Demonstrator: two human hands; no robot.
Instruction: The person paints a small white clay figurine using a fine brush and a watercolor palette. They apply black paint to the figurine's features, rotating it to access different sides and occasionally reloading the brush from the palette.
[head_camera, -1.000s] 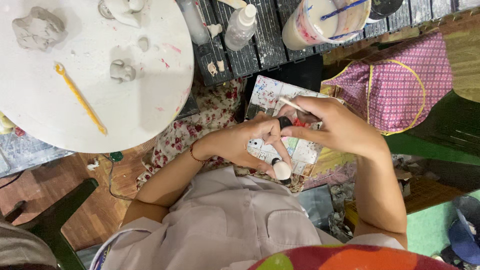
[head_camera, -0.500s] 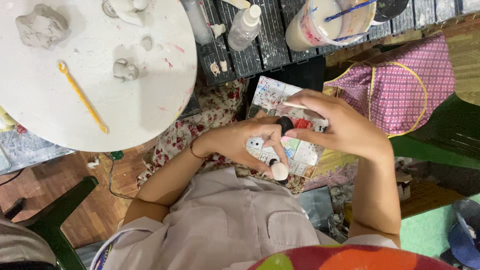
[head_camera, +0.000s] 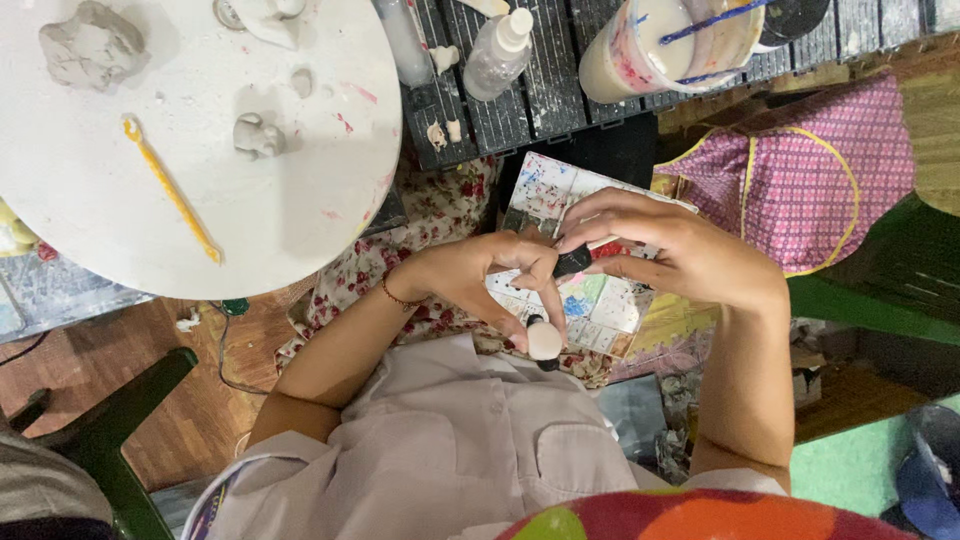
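- Over the lap, above a paint-stained palette (head_camera: 600, 300): left hand (head_camera: 480, 280) pinches a small pale round figurine (head_camera: 545, 342) between thumb and fingertips, held low near the shirt.
- Right hand (head_camera: 690, 255): fingers closed narrowly on a thin brush handle (head_camera: 605, 242), tip meeting a dark part by the figurine.
- Step, by judgement: fine painting of the piece; steady, small strokes needed next.
- Round white board (head_camera: 300, 200), upper left: yellow modelling tool (head_camera: 170, 190), clay lumps.
- Against half a second earlier: hands and figurine much the same, grip unchanged.
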